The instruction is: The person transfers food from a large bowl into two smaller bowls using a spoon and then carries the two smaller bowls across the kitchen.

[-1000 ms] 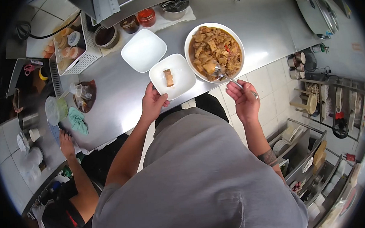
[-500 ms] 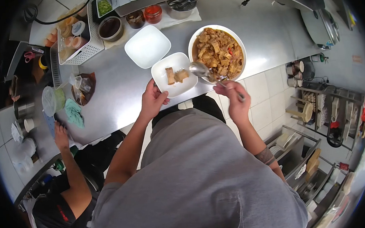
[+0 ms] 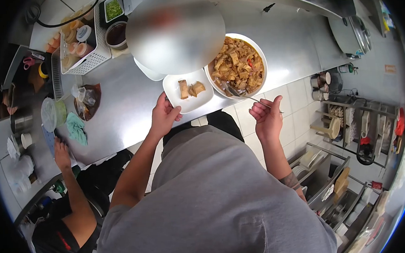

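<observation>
The left hand [image 3: 166, 118] pinches the near-left rim of a small white square dish [image 3: 203, 100], thumb at the edge. Inside the dish lie two light-brown chunks [image 3: 190, 89], side by side. The fingers of the right hand [image 3: 269, 117] are closed around the handle of a metal spoon [image 3: 251, 98], whose bowl end dips into the near side of a brown, saucy stew [image 3: 238, 65]. The stew fills a round white bowl [image 3: 265, 66], just right of the dish, on a stainless-steel counter [image 3: 123, 105]. A blurred oval hides most of a second white dish [image 3: 147, 71] behind the first. Farther left are a perforated white basket [image 3: 89, 61], a plastic bag [image 3: 87, 101] and a crumpled green cloth [image 3: 76, 129]. At far left, a co-worker's hand [image 3: 62, 155] is beside a blue board [image 3: 49, 138].
</observation>
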`<state>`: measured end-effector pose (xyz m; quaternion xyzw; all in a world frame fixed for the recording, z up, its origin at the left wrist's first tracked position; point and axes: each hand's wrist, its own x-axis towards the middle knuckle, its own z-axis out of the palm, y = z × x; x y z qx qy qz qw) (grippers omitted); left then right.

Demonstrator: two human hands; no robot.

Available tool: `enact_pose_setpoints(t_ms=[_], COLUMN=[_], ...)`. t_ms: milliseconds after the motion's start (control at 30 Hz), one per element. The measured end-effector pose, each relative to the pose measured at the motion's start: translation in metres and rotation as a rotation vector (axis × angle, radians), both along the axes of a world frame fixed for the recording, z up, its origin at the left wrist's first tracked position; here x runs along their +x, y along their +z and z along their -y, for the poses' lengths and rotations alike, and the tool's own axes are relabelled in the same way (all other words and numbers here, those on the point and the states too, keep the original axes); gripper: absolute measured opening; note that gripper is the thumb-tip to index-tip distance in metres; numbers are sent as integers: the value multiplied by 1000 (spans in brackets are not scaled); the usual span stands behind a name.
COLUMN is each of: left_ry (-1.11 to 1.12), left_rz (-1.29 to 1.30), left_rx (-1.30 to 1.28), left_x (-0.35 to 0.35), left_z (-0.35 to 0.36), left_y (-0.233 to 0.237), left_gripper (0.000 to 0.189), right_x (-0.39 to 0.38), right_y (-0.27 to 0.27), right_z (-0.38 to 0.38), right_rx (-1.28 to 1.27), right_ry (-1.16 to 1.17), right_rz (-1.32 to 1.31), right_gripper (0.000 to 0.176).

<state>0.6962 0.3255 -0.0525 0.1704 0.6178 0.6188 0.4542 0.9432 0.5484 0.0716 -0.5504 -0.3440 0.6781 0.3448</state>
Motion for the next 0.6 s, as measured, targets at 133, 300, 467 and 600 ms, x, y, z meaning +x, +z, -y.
enact_pose_setpoints(t_ms=[133, 300, 467, 600], left_ry=[-15, -15, -3, -20], left_rz=[-10, 3, 7, 13], left_rx=[-11, -24, -11, -7], left_x=[0, 0, 0, -1], left_z=[-2, -3, 0, -2], left_y=[3, 6, -1, 3], left_gripper=[74, 73, 73, 72], right_x=[2, -1, -1, -4], right_y=[-3, -9, -5, 0], right_z=[-4, -3, -7, -7], right_rx=[-18, -36, 195, 214], right_ry=[-7, 8, 156, 213], right_rz=[-12, 86, 258, 262], right_gripper=[70, 65, 57, 58])
